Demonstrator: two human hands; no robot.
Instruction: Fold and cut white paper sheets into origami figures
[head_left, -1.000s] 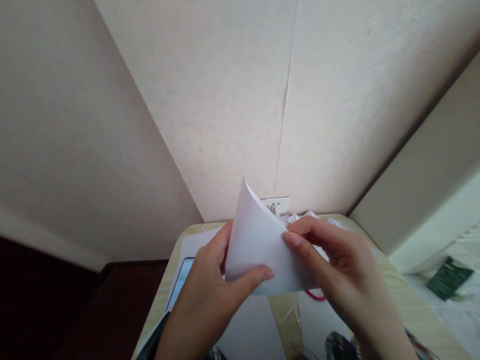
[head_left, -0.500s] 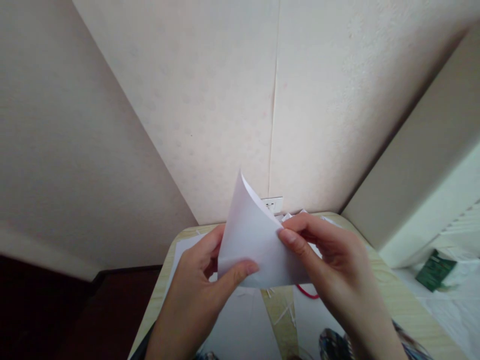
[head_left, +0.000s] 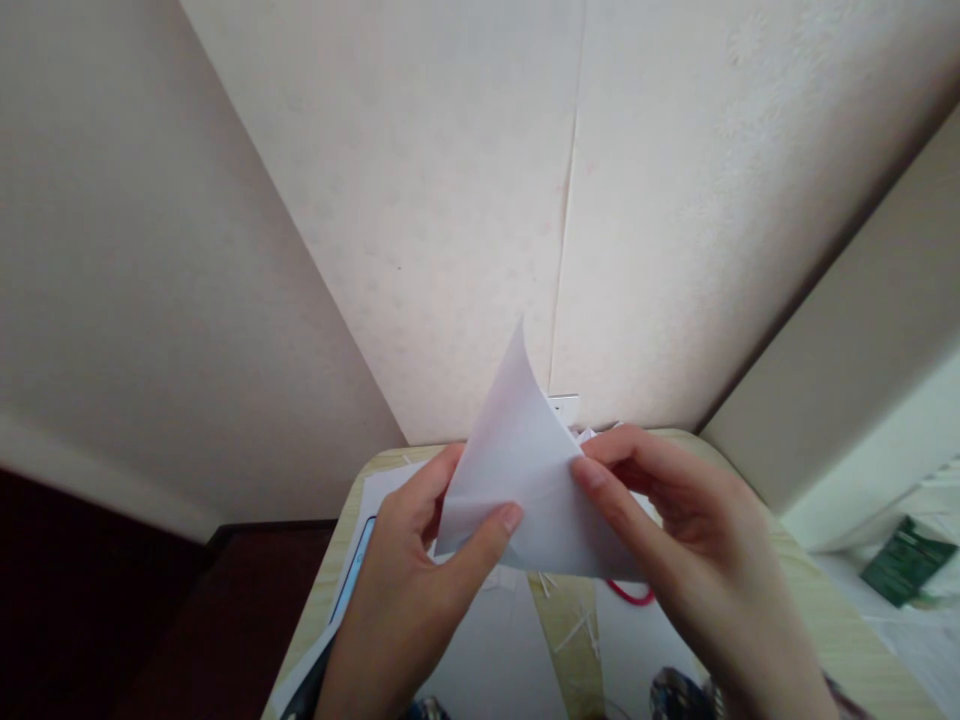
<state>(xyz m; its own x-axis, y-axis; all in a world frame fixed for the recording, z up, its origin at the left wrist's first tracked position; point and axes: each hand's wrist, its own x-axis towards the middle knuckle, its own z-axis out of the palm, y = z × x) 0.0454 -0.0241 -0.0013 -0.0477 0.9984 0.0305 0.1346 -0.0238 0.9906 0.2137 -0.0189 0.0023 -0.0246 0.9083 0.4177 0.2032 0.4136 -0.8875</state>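
A sheet of white paper [head_left: 517, 450], bent or folded to a pointed upper corner, is held up above the table between both hands. My left hand [head_left: 442, 580] grips its lower left part, thumb across the front and fingers behind. On the right edge, my right hand [head_left: 675, 510] pinches the paper between thumb and forefinger. Below the paper, part of a red loop [head_left: 631, 597], perhaps a scissors handle, shows; the rest of it is hidden.
White sheets [head_left: 495, 650] lie on the light wooden table [head_left: 795, 570], with several thin white sticks [head_left: 581, 630] between them. A device with a light blue screen [head_left: 354, 575] lies left. Behind are the wall and a socket [head_left: 564, 408]. A green packet [head_left: 907, 562] sits at far right.
The paper's top corner has tilted to the right and its surface curves more. Both hands keep their grip. The view has shifted slightly, and the blue-screened device now shows beside my left hand.
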